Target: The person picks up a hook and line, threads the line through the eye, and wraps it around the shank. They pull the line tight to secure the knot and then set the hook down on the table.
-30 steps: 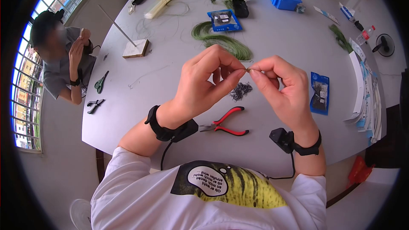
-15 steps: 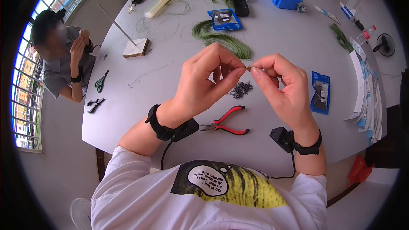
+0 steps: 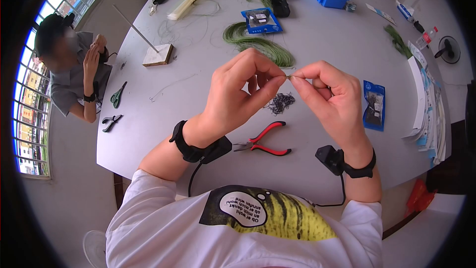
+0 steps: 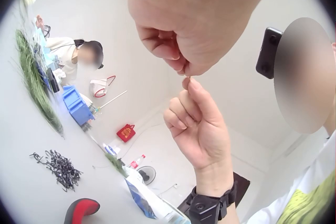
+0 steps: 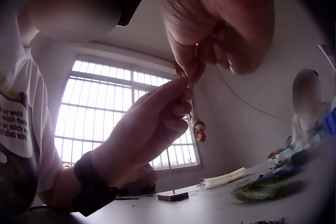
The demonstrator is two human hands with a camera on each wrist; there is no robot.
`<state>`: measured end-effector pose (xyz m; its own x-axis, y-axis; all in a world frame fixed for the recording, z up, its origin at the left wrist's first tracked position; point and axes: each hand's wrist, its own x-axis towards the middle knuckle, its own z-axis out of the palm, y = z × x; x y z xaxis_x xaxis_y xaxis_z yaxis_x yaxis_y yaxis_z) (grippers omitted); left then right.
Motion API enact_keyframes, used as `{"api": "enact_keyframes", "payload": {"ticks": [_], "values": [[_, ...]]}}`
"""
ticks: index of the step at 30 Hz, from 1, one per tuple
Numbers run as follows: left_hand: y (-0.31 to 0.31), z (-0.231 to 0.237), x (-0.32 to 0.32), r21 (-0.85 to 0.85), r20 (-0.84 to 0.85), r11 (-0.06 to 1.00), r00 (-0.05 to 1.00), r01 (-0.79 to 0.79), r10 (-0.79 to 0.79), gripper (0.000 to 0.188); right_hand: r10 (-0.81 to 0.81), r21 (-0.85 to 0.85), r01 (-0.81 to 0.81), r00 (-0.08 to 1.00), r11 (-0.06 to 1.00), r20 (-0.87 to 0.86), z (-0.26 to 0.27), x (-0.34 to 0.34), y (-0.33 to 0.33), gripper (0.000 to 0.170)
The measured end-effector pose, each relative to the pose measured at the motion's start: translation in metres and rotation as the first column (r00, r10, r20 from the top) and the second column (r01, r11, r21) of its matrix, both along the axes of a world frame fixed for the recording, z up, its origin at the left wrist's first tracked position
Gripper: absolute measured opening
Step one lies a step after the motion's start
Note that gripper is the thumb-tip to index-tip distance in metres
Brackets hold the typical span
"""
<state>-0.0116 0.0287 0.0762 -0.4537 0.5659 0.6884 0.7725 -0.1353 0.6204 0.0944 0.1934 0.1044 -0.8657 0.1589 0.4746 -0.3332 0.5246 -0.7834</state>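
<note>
My left hand [image 3: 237,94] and right hand [image 3: 331,97] meet fingertip to fingertip over the table, thumb and index finger of each pinching. Between them is a tiny brownish bit, mostly hidden by the fingertips; I cannot tell exactly what it is. A thin fishing line [image 5: 242,99] trails from the right fingers in the right wrist view. Below the hands lies a pile of small black fishing hooks [image 3: 281,103], seen closer in the left wrist view. Red-handled pliers [image 3: 265,140] rest nearer my body. Beyond the hands lies a bundle of green line [image 3: 267,52].
A blue packet [image 3: 374,105] lies right of my right hand, another blue packet [image 3: 261,21] beyond the green bundle. A block with an upright rod [image 3: 158,55], green scissors [image 3: 118,95] and black pliers [image 3: 112,122] are on the left. Another person [image 3: 74,69] sits there.
Both hands have risen very slightly, still pinching at the same spot. Another person's hand has come into view at the far right edge of the table.
</note>
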Motion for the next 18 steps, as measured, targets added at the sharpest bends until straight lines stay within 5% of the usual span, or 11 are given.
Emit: {"api": "enact_keyframes", "payload": {"ticks": [18], "values": [[-0.0002,0.0021,0.0003,0.014,-0.121,1.000,0.992,-0.016,0.018,0.016,0.059,-0.202,-0.039,0.994,0.979,0.091,-0.0016,0.0012,-0.0012,0.007]]}}
